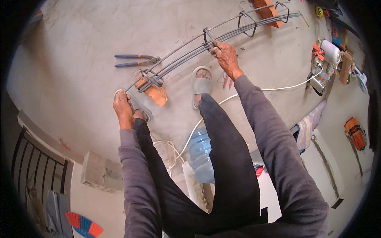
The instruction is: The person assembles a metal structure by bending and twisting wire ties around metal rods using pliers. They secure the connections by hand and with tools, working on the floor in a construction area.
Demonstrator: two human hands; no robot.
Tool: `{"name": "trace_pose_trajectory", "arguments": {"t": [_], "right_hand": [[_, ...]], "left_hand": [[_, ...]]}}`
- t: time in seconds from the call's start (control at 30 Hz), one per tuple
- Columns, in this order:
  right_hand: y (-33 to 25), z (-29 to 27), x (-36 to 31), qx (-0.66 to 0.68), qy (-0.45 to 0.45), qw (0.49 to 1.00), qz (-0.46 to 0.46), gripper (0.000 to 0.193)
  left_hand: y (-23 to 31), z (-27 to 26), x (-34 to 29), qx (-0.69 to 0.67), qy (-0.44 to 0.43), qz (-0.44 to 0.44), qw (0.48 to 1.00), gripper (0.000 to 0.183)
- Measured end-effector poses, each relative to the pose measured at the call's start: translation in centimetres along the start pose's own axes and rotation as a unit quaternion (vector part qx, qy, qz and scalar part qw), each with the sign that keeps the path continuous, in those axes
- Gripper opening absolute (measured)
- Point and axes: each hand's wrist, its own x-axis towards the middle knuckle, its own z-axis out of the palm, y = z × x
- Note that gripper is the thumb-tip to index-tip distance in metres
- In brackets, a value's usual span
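Observation:
A bundle of long grey steel rods (180,60) with several rectangular wire stirrups (248,24) around it runs from lower left to upper right. At the near left, my left hand (124,110) is closed on the end of one thin rod, just past the end stirrups. My right hand (226,58) grips a stirrup partway along the bundle, its fingers wrapped round the metal. An orange brick piece (156,96) lies under the left end. Another orange brick (266,12) supports the far right end.
Long-handled blue and orange cutters (133,64) lie left of the rods. A white cable (274,89) crosses the floor beside a blue water jug (199,150). Pink tool handles (227,82) rest near my foot. A kettle (317,84) and boxes line the right side.

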Motion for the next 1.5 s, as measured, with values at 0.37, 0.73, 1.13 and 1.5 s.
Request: {"name": "trace_pose_trajectory", "arguments": {"t": [0.37, 0.73, 1.13, 1.5], "right_hand": [[4.0, 1.0, -0.2, -0.098, 0.070, 0.990, -0.072, 0.013], [1.8, 0.5, -0.8, -0.078, 0.088, 0.993, -0.035, 0.015], [-11.6, 10.7, -11.0, 0.018, -0.113, 0.987, -0.111, 0.041], [-12.8, 12.7, -11.3, 0.061, -0.120, 0.988, -0.074, 0.022]], "left_hand": [[1.1, 1.2, -2.4, -0.001, 0.042, -0.006, 0.999, 0.039], [3.9, 0.7, -3.1, -0.044, -0.031, -0.137, 0.989, 0.039], [4.6, 0.7, -4.2, -0.061, -0.026, -0.110, 0.992, 0.038], [2.9, 0.5, -4.7, -0.123, -0.085, -0.093, 0.984, 0.037]]}}
